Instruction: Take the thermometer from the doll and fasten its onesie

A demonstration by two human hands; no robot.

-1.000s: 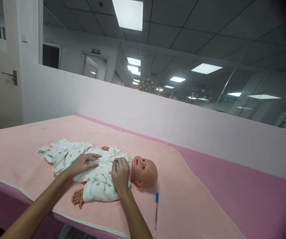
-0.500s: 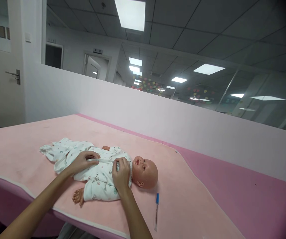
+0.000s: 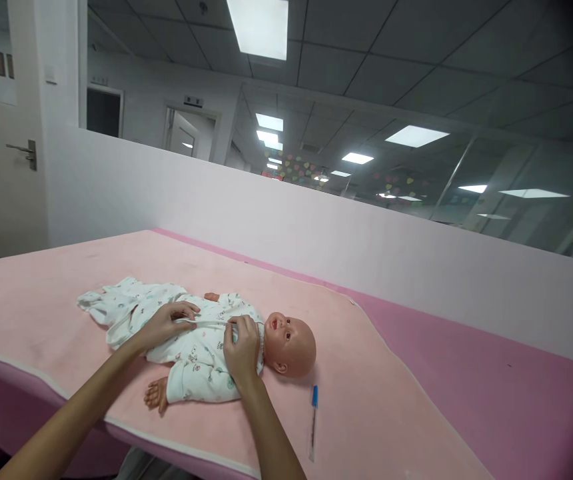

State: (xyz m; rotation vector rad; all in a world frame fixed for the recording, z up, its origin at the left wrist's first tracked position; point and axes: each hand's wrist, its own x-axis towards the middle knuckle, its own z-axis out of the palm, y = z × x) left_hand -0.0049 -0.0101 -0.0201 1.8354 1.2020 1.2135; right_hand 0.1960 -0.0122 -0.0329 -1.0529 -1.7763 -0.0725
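Note:
A baby doll point(image 3: 291, 347) lies on its back, head to the right, dressed in a white printed romper point(image 3: 199, 363). Along the romper's front runs a raised white edge of the cloth. My left hand point(image 3: 166, 325) pinches this edge near the doll's belly, thumb and fingers bent around it. Nearer the neck, my right hand point(image 3: 242, 343) grips the same edge with curled fingers. The doll's near hand point(image 3: 156, 395) sticks out of its sleeve towards me. The romper's legs lie spread flat to the left. Part of the chest is hidden behind my right hand.
A clear pen-like stick with a blue cap point(image 3: 314, 397) lies right of my right forearm. The pink mat point(image 3: 366, 407) with a white border covers the table. Behind it rises a low white wall point(image 3: 266, 220) with a window above. A door point(image 3: 4, 173) stands at the far left.
Both hands keep their hold on the romper's front edge, almost still. The whole view has shifted very slightly.

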